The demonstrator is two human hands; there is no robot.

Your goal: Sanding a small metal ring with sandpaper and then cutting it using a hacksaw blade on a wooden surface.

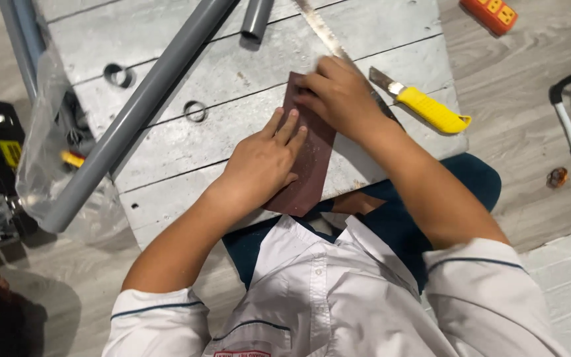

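A dark reddish-brown sheet of sandpaper lies on a grey wooden board table. My left hand lies flat on the sheet's left side, fingers together, pressing it down. My right hand rests on the sheet's far end with fingers curled over something small that is hidden under them. Just past my right hand runs a saw blade, and a yellow-handled utility knife lies right of that hand.
A long grey plastic pipe crosses the table diagonally; a short pipe piece and two cut rings lie near it. A clear plastic bag hangs at the left edge. An orange power strip sits on the floor.
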